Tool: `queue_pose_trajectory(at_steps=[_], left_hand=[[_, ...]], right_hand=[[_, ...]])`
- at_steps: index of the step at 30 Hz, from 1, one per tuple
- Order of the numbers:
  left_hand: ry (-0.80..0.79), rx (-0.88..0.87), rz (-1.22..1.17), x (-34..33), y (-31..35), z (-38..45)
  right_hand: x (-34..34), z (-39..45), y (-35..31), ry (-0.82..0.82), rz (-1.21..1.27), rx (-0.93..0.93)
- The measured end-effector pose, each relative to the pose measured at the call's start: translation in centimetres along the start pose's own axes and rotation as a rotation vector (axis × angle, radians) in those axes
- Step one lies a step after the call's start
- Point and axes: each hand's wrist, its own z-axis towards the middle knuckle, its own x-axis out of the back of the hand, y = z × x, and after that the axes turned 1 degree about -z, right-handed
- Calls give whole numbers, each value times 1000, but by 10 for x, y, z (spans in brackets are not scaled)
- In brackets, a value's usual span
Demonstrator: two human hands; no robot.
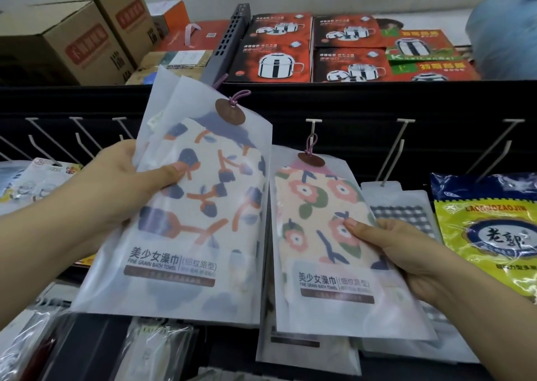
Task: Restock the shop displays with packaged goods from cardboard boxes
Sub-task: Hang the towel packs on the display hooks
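My left hand grips a small stack of frosted bath towel packs by their left edge, thumb pressed on the front one. That front pack shows a navy and orange pattern and carries a brown round tag with a purple cord. My right hand holds a pink flower-patterned towel pack by its right edge, thumb on the front. This pack hangs by its purple loop from a white display hook. More frosted packs hang behind and below it.
Bare white hooks stick out of the black slatted wall left and right. A yellow and blue packet hangs at right, a checked cloth pack beside it. Cardboard boxes and red pot boxes sit on the top shelf.
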Motion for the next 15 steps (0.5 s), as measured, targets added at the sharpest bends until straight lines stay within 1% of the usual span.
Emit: queue_pose_trajectory(at_steps=[9,11,14,15], left_hand=[[6,3,-11,0,0,0],[8,-9,-9,-1,-1,0],[10,-14,-18,0,-3,0],[7,-11,-20,0,-3,1]], right_hand=[[4,3,24,14,-40,-115],[4,7,34,70,-103,-120],[2,20,52,205,-312,-81],[-1,24,55,241,-347,-76]])
